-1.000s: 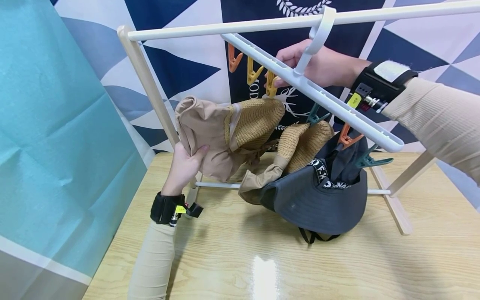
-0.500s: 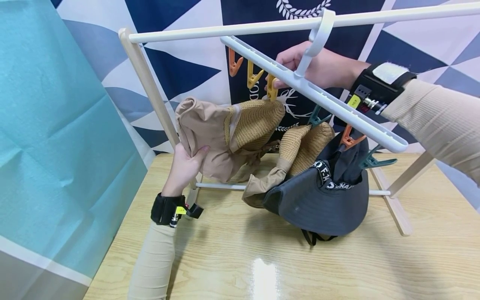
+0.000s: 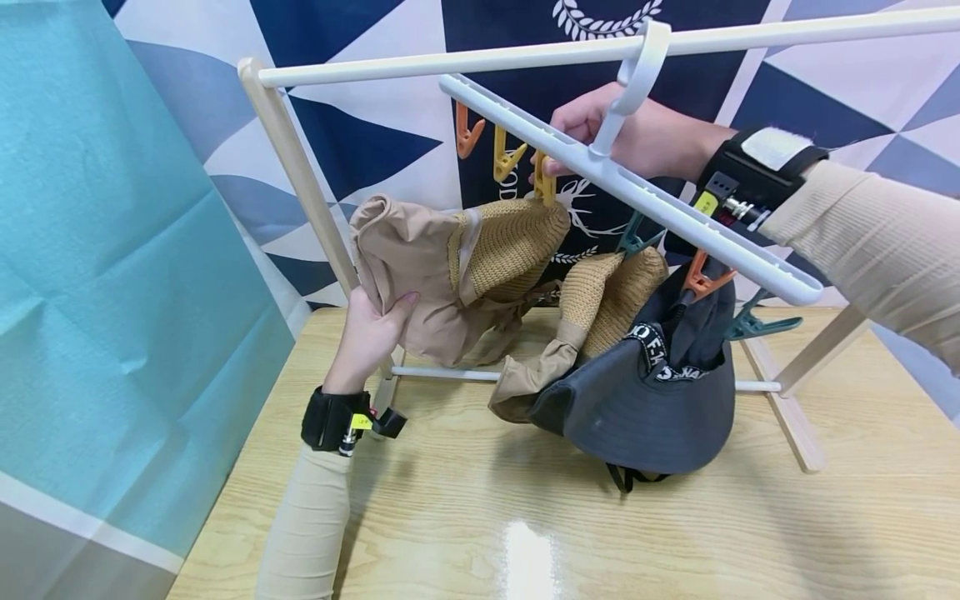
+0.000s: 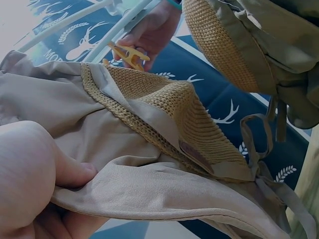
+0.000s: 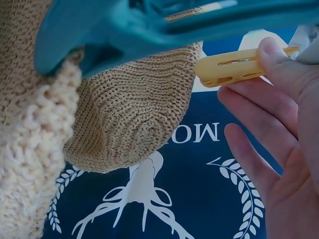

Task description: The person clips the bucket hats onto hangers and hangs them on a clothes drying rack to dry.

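Note:
My left hand grips the beige cloth brim of a sun hat with a woven straw-coloured crown. The thumb lies on top of the cloth in the left wrist view, fingers underneath. Behind the white hanger, my right hand pinches a yellow clip between thumb and index finger. The clip's lower end is right at the crown's upper edge. To the right, a second woven hat hangs from a teal clip, and a dark bucket hat hangs from an orange clip.
The hanger hooks over the white rail of a wooden rack. Another orange clip and yellow clip dangle at the hanger's far end. Below is a wood-grain table; a blue sheet hangs at the left.
The hanger's near end has shifted slightly right and down, and the second woven hat's brim has swung a little right. Both hands keep nearly the same place and hold.

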Action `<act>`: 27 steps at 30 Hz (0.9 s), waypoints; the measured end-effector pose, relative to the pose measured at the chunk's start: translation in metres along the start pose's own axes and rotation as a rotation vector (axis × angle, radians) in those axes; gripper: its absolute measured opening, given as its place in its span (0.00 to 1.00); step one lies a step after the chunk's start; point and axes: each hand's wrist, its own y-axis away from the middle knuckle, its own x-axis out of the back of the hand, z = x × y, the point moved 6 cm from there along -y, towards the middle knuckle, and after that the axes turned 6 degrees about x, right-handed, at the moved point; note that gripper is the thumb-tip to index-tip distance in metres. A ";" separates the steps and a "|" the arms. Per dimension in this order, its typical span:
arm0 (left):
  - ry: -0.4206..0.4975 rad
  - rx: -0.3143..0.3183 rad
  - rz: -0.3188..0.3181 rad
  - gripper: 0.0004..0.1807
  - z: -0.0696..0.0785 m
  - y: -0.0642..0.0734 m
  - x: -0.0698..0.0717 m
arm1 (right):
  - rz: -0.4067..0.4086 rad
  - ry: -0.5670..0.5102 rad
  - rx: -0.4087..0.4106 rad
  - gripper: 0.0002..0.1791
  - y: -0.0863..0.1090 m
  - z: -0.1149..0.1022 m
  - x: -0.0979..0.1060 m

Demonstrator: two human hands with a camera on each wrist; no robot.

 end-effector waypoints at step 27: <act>0.022 0.021 -0.011 0.20 0.000 0.001 -0.005 | 0.037 -0.006 -0.006 0.03 0.000 0.000 0.000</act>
